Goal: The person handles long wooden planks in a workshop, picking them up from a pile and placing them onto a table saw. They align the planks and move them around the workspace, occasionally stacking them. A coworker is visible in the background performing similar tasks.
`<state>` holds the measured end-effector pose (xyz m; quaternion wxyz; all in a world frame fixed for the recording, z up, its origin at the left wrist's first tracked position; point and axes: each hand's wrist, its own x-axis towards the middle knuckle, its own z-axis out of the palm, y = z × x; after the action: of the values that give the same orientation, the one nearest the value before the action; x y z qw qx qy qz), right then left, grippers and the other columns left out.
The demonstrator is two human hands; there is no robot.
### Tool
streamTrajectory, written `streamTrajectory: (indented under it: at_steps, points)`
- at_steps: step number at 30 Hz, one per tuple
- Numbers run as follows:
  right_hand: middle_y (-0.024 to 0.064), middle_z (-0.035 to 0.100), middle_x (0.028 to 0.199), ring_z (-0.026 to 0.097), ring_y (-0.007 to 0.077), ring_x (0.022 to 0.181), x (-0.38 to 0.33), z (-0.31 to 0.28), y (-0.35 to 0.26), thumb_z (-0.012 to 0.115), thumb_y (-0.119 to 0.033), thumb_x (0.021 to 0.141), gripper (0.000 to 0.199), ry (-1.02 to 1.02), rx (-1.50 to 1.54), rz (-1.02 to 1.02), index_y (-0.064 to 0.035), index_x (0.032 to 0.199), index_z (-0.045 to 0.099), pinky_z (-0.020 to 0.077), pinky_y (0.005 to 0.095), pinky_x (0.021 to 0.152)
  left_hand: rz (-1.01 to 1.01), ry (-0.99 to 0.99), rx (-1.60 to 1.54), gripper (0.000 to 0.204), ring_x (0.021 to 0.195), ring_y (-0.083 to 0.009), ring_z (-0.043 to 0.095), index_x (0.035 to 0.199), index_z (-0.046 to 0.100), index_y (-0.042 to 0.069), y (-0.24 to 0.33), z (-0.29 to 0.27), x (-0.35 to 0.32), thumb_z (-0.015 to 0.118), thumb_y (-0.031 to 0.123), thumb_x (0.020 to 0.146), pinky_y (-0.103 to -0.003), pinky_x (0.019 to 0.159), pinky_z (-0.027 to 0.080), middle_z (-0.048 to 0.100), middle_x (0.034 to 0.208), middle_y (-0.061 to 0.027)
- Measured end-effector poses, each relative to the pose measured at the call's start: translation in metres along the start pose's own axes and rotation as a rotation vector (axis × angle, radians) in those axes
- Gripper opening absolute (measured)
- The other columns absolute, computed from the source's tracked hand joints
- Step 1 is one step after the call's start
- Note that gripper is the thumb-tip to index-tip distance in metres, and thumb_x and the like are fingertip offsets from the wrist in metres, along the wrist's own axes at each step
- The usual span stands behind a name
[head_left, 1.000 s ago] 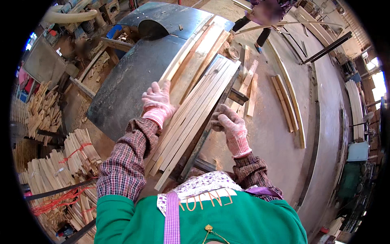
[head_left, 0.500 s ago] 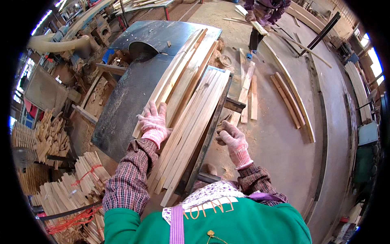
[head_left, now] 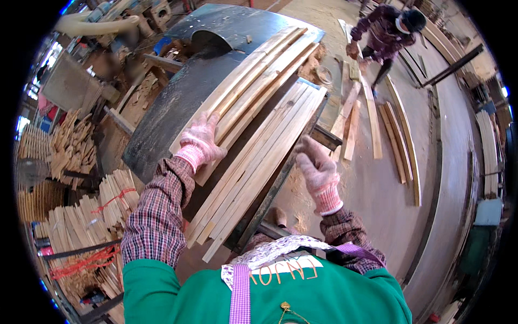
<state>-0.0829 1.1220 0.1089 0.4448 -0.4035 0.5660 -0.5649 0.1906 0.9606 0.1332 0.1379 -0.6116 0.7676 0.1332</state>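
My left hand (head_left: 200, 141), in a pinkish-white work glove, lies with fingers spread across the near ends of several long wooden strips (head_left: 264, 62) on a dark metal machine table (head_left: 162, 127). Its thumb points toward a gap beside them. Right of that gap, a second row of long wooden strips (head_left: 259, 156) lies side by side, near ends uneven. My right hand (head_left: 319, 175), gloved too, is held apart from the strips, beyond the dark metal rail (head_left: 272, 197) along their right side. Its fingers are curled in, with nothing visible in them.
At the far right a co-worker (head_left: 386, 32) bends over boards (head_left: 369, 116) on the floor. Curved strips (head_left: 396, 143) lie nearby. Tied bundles of wood sticks (head_left: 81, 227) stand at my left. Sawdust and offcuts (head_left: 143, 92) sit beyond the table.
The gap between the two rows of strips has widened, with my left hand still on the left row. My right hand's fingers have curled in more. The co-worker has come further into view.
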Motion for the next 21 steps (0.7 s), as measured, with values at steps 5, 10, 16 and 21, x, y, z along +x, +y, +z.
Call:
streamTrajectory:
  at_steps: [5,10,16,21]
  points:
    - [0.0205,0.057,0.157,0.055,0.0347,0.146,0.1,0.045,-0.043,0.075,-0.016,0.095,0.078,-0.456,-0.881,-0.527,-0.0075,0.164,0.041,0.0473,0.0452,0.12,0.133,0.115,-0.134,0.108,0.149,-0.0342,0.05,0.163,0.04,0.004,-0.031,-0.003,0.009,0.089,0.042,0.075,-0.04,0.125,0.041,0.049,0.163,-0.0196]
    - [0.0145,0.028,0.178,0.027,0.0378,0.164,0.2,0.152,0.009,0.063,-0.048,0.099,0.085,-0.912,-1.904,-0.785,-0.0178,0.171,0.029,0.0152,0.0646,0.132,0.178,0.112,-0.251,0.111,0.141,-0.0367,0.059,0.161,0.043,0.002,-0.044,-0.003,0.019,0.094,0.04,0.07,-0.04,0.119,0.047,0.061,0.151,-0.0242]
    - [0.0102,0.051,0.162,0.049,0.0291,0.15,0.258,0.197,0.039,0.072,-0.034,0.092,0.073,-0.94,-1.515,-1.019,-0.0183,0.159,0.048,0.0324,0.0552,0.125,0.044,0.086,-0.137,0.127,0.15,-0.0371,0.05,0.171,0.024,0.011,-0.039,-0.008,0.026,0.092,0.038,0.069,-0.045,0.125,0.043,0.047,0.163,-0.021]
    - [0.0039,0.066,0.143,0.06,0.0258,0.139,0.263,0.239,0.017,0.082,-0.034,0.081,0.069,-0.875,-1.495,-0.799,-0.02,0.145,0.061,0.0433,0.0512,0.115,-0.351,0.002,0.024,0.124,0.147,-0.0349,0.051,0.174,0.014,0.018,-0.046,-0.02,0.046,0.088,0.041,0.078,-0.045,0.122,0.046,0.048,0.161,-0.0166]
